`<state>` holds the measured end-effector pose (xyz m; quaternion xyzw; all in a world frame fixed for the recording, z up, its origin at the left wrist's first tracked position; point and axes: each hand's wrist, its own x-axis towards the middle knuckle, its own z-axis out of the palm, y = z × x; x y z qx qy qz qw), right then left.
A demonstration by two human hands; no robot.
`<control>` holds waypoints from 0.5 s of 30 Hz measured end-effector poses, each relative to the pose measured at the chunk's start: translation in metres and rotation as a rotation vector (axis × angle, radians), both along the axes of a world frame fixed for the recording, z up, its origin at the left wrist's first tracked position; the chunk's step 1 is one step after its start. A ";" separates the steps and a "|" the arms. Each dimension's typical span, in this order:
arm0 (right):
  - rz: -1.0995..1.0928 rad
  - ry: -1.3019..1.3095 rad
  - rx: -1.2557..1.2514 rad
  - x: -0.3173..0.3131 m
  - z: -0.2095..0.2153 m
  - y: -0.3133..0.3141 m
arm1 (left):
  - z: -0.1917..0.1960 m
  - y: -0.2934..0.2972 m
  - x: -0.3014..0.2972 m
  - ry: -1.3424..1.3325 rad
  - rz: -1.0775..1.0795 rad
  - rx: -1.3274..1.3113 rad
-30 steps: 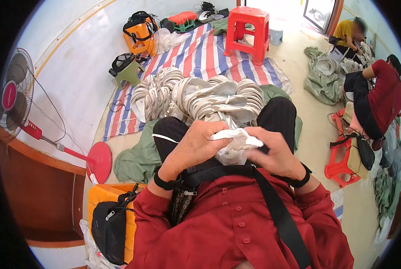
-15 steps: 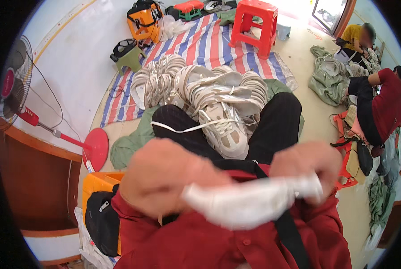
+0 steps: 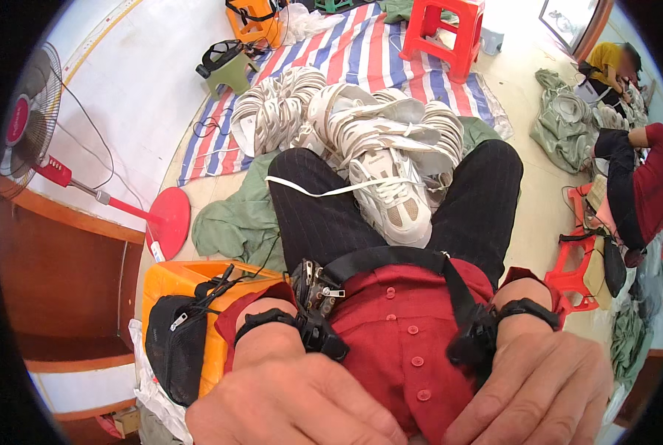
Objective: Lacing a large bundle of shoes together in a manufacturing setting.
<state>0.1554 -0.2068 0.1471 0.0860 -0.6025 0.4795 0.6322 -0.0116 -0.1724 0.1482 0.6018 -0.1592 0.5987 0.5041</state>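
My left hand (image 3: 294, 400) and my right hand (image 3: 533, 389) are close together at the lower edge, in front of my red shirt. Their backs face up and the fingers lie side by side, bent down toward the middle. The fingertips are cut off or hidden, and whatever they hold is out of sight. Between my knees rests a white and beige sneaker (image 3: 393, 204), toe toward me, with a loose white shoelace (image 3: 313, 190) trailing over my left thigh. Behind it is a pile of nested shoe uppers (image 3: 283, 104) in the same colours.
A red stool (image 3: 461, 63) stands on a striped sheet (image 3: 353, 55). To the left are a fan with a red base (image 3: 170, 224) and an orange stool (image 3: 198, 274) bearing a black pouch (image 3: 176, 348). Two people sit at right among sacks (image 3: 565, 122) and a red stool (image 3: 568, 271).
Both hands have come down toward the lower edge and nearer my body. The blurred white thing held between them has gone from sight. The whole view has shifted slightly.
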 end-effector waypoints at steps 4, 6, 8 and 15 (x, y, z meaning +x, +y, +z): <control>0.020 -0.178 -0.009 0.012 0.014 0.020 | -0.005 0.009 -0.002 -0.026 -0.074 0.086; 0.085 -0.216 0.080 0.013 0.012 0.027 | -0.010 0.009 0.004 -0.076 -0.074 0.082; 0.134 -0.234 0.149 0.007 0.005 0.033 | -0.011 0.010 0.004 -0.123 -0.067 0.090; 0.023 -0.035 0.085 -0.002 -0.008 0.014 | -0.015 -0.011 0.021 -0.227 -0.183 -0.124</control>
